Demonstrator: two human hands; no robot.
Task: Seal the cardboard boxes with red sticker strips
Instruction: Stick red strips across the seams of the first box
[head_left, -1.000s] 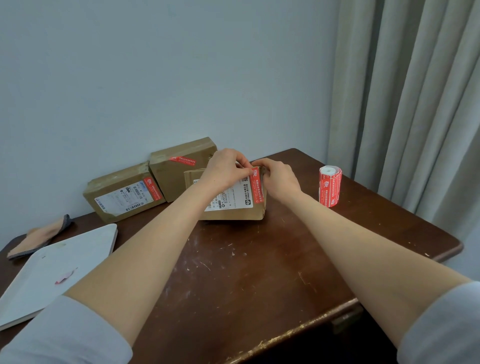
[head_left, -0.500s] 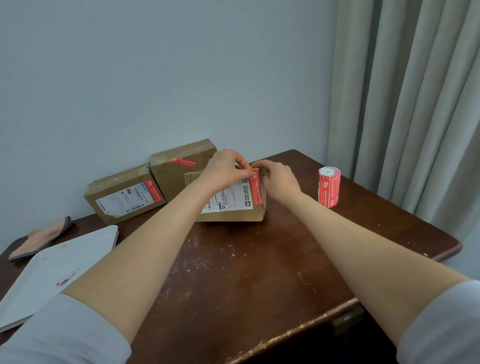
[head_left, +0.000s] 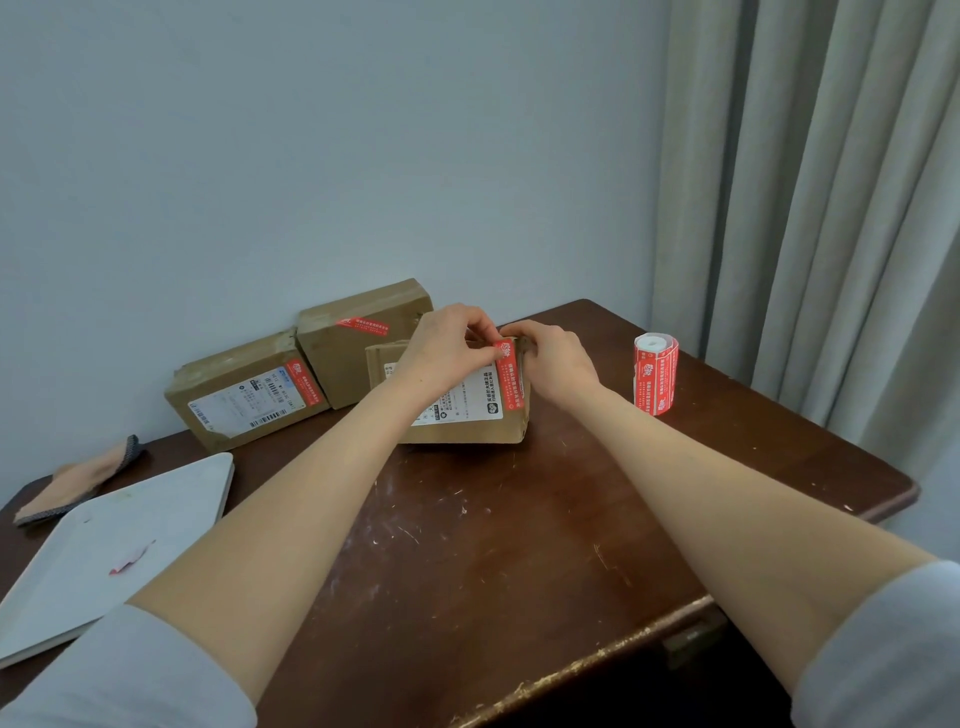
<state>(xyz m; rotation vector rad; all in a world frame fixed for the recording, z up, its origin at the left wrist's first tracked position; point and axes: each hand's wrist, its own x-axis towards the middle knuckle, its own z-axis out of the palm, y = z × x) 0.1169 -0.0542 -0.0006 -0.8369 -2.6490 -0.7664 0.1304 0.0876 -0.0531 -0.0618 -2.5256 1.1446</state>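
Pinching strip top end with left hand; right hand fingers curled on box corner just beside it. Box sits mid table, roll upright to its right.

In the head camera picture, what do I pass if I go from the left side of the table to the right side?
white tray → box with the barcode label → box with a red sticker on top → box being sealed with a red sticker strip → roll of red stickers → curtain
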